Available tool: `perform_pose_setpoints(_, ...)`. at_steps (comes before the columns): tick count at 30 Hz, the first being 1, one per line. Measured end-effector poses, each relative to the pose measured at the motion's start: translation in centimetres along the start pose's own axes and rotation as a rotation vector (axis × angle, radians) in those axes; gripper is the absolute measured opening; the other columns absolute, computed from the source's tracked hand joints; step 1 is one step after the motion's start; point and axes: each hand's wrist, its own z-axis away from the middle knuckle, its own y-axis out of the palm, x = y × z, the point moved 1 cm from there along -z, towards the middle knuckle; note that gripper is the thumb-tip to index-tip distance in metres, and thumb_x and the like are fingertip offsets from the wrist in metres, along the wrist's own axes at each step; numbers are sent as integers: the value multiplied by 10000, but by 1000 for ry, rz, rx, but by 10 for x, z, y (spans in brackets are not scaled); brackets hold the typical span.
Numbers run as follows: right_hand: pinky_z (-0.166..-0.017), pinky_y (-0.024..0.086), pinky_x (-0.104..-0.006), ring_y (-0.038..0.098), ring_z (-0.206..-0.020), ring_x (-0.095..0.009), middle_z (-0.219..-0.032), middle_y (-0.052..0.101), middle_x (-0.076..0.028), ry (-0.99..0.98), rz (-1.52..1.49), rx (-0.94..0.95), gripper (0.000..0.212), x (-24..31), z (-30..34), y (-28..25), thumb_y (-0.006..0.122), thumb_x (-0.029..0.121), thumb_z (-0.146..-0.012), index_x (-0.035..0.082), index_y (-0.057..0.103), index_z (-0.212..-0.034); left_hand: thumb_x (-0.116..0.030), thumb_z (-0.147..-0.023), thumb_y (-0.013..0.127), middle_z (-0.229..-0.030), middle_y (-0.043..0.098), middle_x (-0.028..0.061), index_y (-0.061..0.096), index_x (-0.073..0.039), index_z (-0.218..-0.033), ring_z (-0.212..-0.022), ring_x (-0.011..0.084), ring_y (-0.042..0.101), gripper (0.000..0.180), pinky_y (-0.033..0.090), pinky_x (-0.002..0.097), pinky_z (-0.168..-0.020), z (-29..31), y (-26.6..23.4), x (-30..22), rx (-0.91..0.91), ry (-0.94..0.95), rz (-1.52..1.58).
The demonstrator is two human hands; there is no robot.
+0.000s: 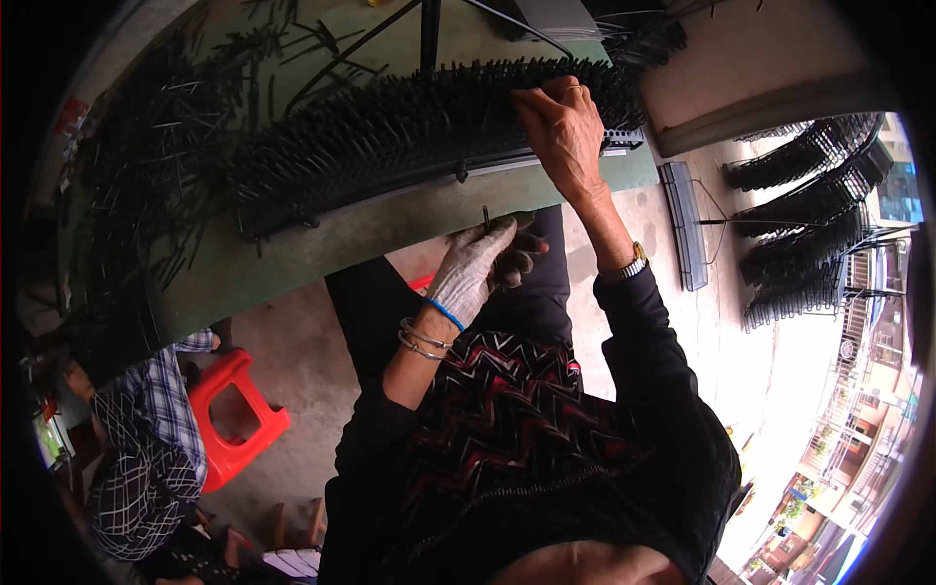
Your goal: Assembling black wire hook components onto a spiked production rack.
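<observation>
A long, slightly curved rack [390,180] packed with thin black rods [370,112] lies across the green table. My right hand [565,136], bare, is bent over the rods near the rack's right end. Its fingers are pinched together among them, and what they grip is hidden. My left hand [478,263], in a pale glove with dark fingers, is just off the table's front edge. It is closed, with a short thin dark rod [486,216] sticking up from it.
Loose black rods [146,166] are heaped on the table's left [219,297]. A person in checked sleeves [175,400] sits at the lower left beside a red plastic stool [239,419]. More filled racks [804,214] stand on the floor at right, near a long dark bar [684,229].
</observation>
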Motion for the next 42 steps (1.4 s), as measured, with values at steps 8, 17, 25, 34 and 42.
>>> perform_pose_setpoints(8, -769, 503, -341, 621, -894, -257, -970, 614, -81, 122, -542, 758, 246, 32, 40, -48, 678, 196, -858, 55, 692, -1060, -289, -987, 561, -891, 692, 126, 609, -6, -1101, -596, 77, 567, 309, 405, 198, -438, 4, 4, -4, -97, -34, -163)
perform_pose_setpoints(17, -667, 505, -276, 642, -712, -132, -839, 704, -82, 496, -613, 260, 120, 16, 39, -70, 572, 58, -927, 3, 626, -1019, -277, -975, 581, -904, 696, 143, 604, -12, -1151, -589, 122, 616, 318, 478, 211, -458, -2, 10, -3, -142, -54, -244)
perform_pose_setpoints(25, -648, 506, -280, 650, -726, -152, -831, 673, -82, 294, -247, -213, 109, -21, 25, -53, 614, 28, -910, 35, 645, -1015, -254, -1006, 521, -950, 691, 170, 590, -18, -1194, -597, 139, 627, 310, 491, 229, -468, -5, -1, 9, -84, -66, -164)
perform_pose_setpoints(34, -657, 507, -301, 658, -753, -216, -847, 652, -85, 218, -226, -131, 123, -26, 33, -27, 625, 24, -884, 59, 655, -998, -237, -1016, 504, -912, 689, 162, 603, -26, -1166, -579, 137, 615, 277, 466, 220, -472, -5, 1, 6, -118, -64, -114)
perform_pose_setpoints(42, -641, 490, -349, 608, -774, -237, -896, 575, -56, 132, -13, -56, 192, -13, 29, -7, 697, 101, -851, 170, 725, -1028, -243, -1014, 505, -916, 683, 159, 604, -7, -1176, -607, 123, 615, 303, 467, 213, -476, 16, 0, -6, -142, 26, -122)
